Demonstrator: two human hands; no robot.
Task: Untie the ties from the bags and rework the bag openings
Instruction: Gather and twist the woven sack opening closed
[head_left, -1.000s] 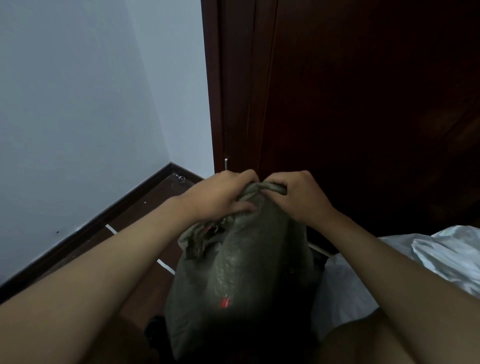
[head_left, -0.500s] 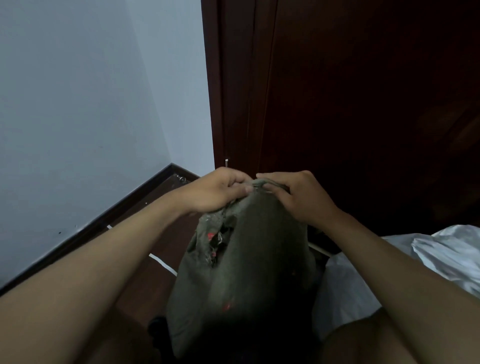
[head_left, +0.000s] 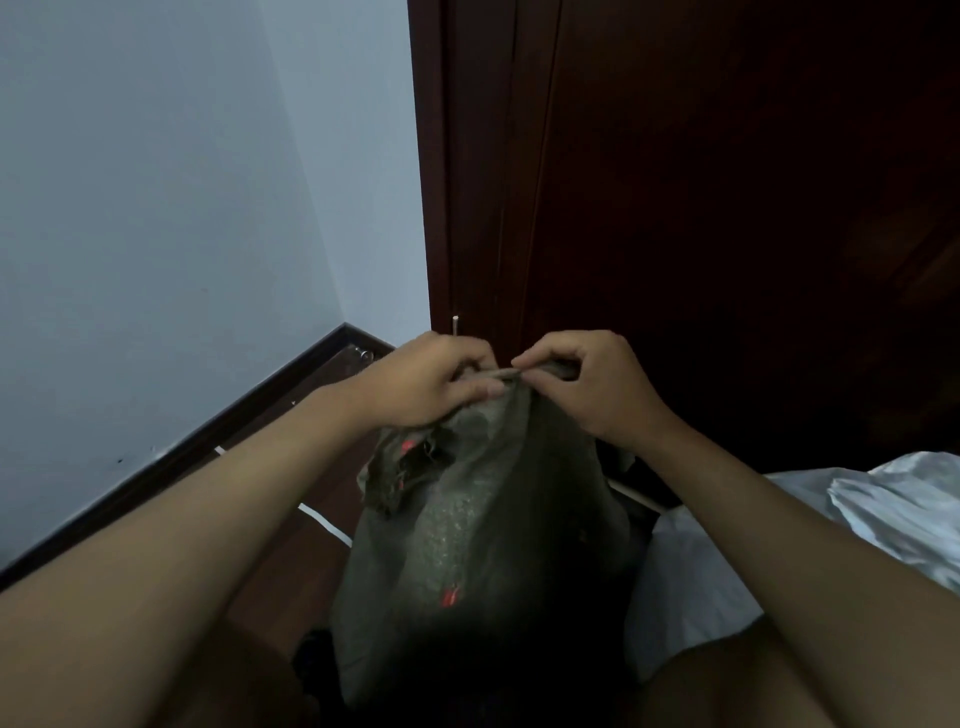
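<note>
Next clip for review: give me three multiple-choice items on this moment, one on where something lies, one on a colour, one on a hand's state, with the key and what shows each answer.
1. Where does the white bag lie relative to the green sack?
A. to its right
B. to its left
C. on top of it

2. What colour are the small marks on the green sack?
A. blue
B. red
C. yellow

3. What is the right hand doing?
A. hanging idle
B. resting flat on the floor
C. pinching the sack's gathered top edge

Key: 1 A, the white bag shows past the sack's right side. 2 B, red flecks show on the sack's front and by its opening. 3 C, its fingers curl round the top edge, opposite the left hand, which also has a grip there.
</note>
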